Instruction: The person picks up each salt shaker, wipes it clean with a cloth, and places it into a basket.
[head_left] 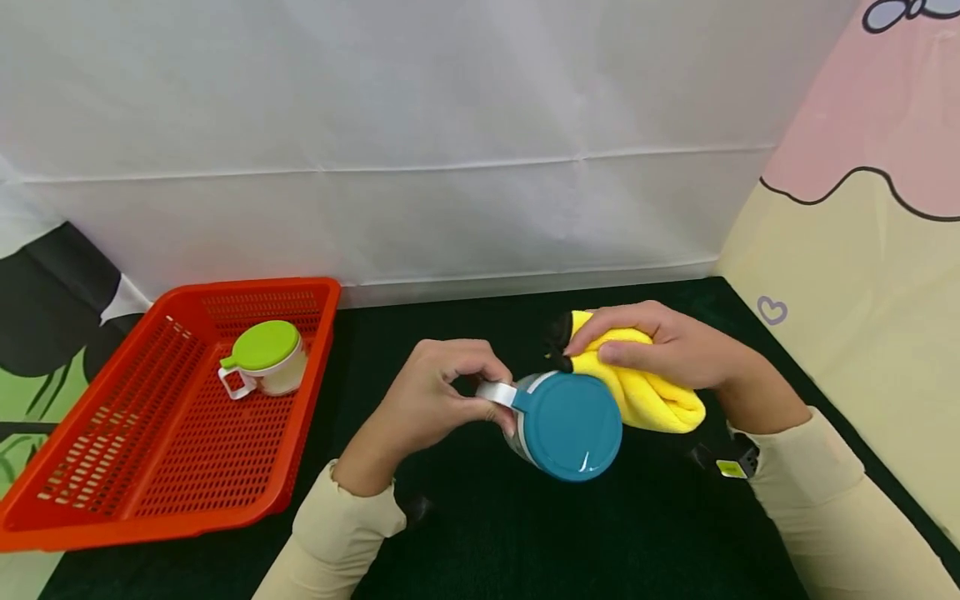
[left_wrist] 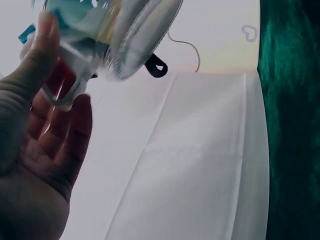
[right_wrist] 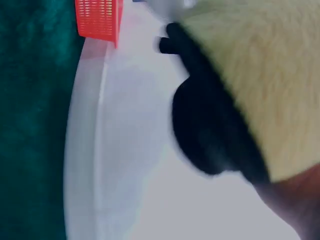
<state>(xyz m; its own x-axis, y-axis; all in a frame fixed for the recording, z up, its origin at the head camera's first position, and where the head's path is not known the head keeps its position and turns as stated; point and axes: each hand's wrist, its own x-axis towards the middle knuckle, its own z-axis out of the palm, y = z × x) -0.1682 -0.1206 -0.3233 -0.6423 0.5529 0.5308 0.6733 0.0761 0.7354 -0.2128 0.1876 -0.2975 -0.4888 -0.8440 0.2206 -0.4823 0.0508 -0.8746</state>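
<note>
In the head view my left hand (head_left: 435, 392) pinches the white handle of a clear jar with a blue lid (head_left: 573, 425). The jar is held up off the table, its lid turned toward the head camera. My right hand (head_left: 667, 342) grips a folded yellow cloth (head_left: 648, 396) with black trim, close against the jar's far right side; whether they touch is hard to tell. From the left wrist, the jar's clear body (left_wrist: 90, 30) shows above the palm. The cloth's fuzzy face (right_wrist: 265, 75) and black edging (right_wrist: 210, 120) fill much of the right wrist view.
A red plastic basket (head_left: 311, 400) with slotted walls stands on the left. Inside it sits a similar jar with a green lid (head_left: 266, 344) and white handle. Dark green cloth (head_left: 600, 542) covers the table. A white sheet (head_left: 450, 225) hangs behind, a patterned one (head_left: 862, 333) at right.
</note>
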